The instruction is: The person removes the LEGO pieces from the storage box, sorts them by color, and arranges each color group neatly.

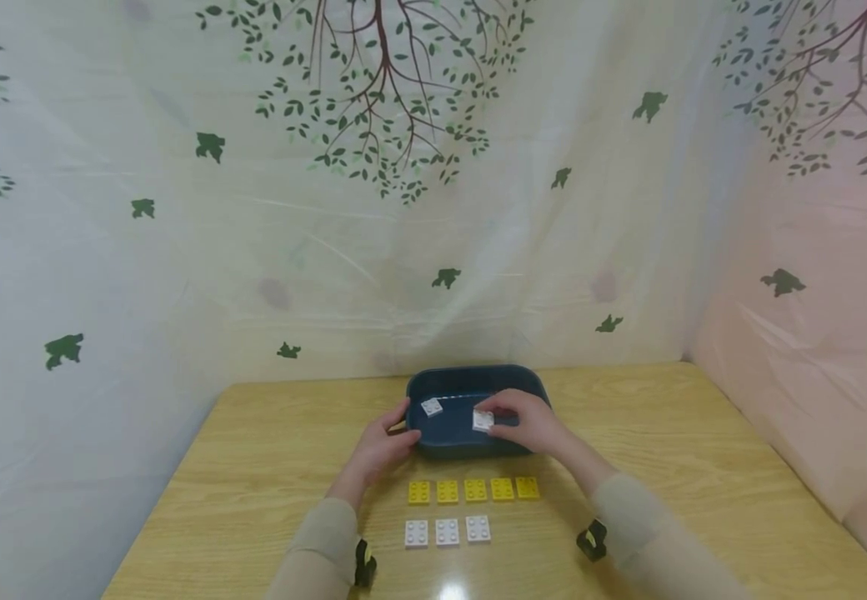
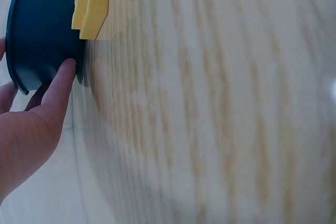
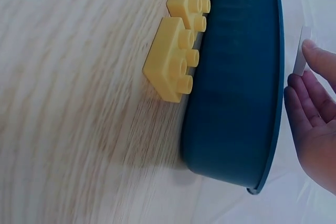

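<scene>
A dark blue plastic bin (image 1: 471, 451) stands on the wooden table. My left hand (image 1: 381, 452) holds its left end, the thumb (image 2: 60, 85) against the outer wall and the other fingers around the corner. Between thumb and fingers my right hand (image 1: 529, 422) pinches a white toy brick (image 1: 483, 420), over the right half of the bin. The right wrist view shows this brick edge-on, above the rim. Another white brick (image 1: 432, 407) lies at the left on the bin floor.
Several yellow bricks (image 1: 474, 490) form a row just in front of the bin. Nearer to me is a row of three white bricks (image 1: 447, 532). The wooden table (image 1: 253, 492) ends at a patterned curtain (image 1: 373, 283) behind and on both sides.
</scene>
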`<state>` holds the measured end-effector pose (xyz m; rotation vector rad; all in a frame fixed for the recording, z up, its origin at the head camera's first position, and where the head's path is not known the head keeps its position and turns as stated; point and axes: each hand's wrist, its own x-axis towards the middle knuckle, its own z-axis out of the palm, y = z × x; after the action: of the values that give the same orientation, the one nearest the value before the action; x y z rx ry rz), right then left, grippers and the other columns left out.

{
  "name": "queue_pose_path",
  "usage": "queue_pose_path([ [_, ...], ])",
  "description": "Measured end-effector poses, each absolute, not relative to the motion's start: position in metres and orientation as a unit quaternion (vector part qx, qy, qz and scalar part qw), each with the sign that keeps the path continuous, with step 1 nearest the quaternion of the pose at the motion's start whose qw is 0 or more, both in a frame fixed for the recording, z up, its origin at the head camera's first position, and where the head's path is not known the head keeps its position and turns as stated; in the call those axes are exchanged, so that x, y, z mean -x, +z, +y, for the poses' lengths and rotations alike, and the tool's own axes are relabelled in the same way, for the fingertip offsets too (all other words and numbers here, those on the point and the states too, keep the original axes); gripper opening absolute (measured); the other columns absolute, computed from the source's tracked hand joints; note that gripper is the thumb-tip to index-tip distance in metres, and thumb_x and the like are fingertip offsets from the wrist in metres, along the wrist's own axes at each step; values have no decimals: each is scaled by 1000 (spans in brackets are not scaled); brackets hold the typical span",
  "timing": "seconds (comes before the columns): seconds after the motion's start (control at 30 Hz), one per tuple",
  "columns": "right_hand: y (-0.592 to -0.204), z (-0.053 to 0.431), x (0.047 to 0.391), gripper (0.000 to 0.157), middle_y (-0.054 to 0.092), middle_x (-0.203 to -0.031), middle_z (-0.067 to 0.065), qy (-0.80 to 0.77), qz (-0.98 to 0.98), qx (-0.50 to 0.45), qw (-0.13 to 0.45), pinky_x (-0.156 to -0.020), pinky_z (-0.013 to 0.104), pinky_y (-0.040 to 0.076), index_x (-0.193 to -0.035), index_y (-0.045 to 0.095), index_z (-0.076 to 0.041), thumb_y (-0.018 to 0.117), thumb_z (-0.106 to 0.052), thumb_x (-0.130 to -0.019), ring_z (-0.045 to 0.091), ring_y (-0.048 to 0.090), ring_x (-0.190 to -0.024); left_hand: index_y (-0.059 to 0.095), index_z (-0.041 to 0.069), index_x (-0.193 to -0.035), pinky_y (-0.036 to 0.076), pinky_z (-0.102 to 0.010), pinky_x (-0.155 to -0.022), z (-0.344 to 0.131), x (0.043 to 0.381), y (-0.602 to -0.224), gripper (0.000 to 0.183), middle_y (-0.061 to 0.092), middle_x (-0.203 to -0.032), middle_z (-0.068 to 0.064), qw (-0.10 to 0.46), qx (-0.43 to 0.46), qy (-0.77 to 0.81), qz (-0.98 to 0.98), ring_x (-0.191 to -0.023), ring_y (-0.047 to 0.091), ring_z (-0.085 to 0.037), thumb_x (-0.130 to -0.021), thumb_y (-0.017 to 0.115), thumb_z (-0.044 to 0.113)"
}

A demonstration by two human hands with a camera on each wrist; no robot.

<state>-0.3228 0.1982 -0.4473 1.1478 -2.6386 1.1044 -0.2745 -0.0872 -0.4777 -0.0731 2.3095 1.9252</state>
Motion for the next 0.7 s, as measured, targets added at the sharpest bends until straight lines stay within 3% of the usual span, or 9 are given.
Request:
queue_pose_path([
  [0.7, -446, 228, 289, 35, 69, -111, -1, 353, -854, -381, 34, -84, 33, 56, -114, 72, -14, 81, -7, -81, 15, 63, -95, 36, 17, -154, 51, -45, -96, -90, 282, -483, 69, 28, -158, -20, 67, 21, 639, 766, -131, 46, -40, -93, 69, 12],
])
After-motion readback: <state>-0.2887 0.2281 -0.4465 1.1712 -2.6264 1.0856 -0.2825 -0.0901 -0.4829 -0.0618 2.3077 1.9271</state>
